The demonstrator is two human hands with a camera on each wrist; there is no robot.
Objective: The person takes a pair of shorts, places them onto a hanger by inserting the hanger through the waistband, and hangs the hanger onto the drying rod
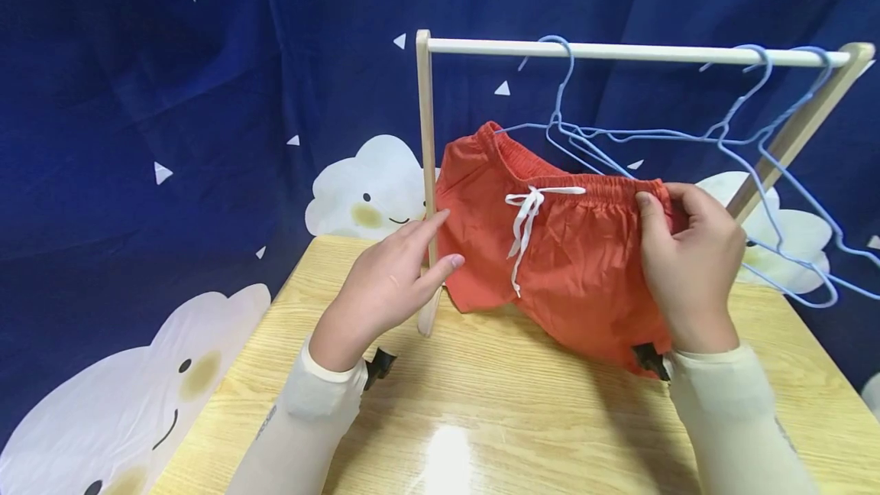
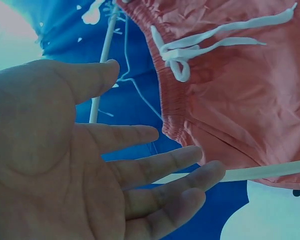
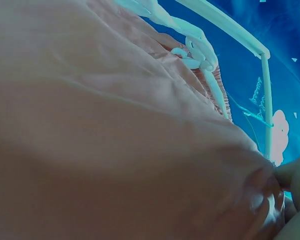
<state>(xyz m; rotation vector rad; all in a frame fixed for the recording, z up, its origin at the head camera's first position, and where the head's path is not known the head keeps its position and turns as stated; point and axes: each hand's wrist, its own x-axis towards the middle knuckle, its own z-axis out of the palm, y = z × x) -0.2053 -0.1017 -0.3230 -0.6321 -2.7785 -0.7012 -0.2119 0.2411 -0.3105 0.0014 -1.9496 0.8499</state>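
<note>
Red drawstring shorts (image 1: 584, 250) hang from a blue hanger (image 1: 560, 90) whose lower part goes inside the elastic waistband. A white bow (image 1: 528, 208) is tied at their front. My right hand (image 1: 697, 266) pinches the right end of the waistband, thumb in front; its other fingers are partly hidden by cloth. With fingers extended and nothing held, my left hand (image 1: 392, 273) is at the rack's left post, by the left side of the shorts. In the left wrist view its palm (image 2: 34, 145) shows bare. Shorts fabric (image 3: 114, 125) fills most of the right wrist view.
A wooden rack with a white rail (image 1: 639, 53) stands on a wood-grain table (image 1: 522, 418). More blue hangers (image 1: 729, 128) hang at the rail's right end. Behind is a dark blue curtain (image 1: 330, 59) with clouds and white triangles.
</note>
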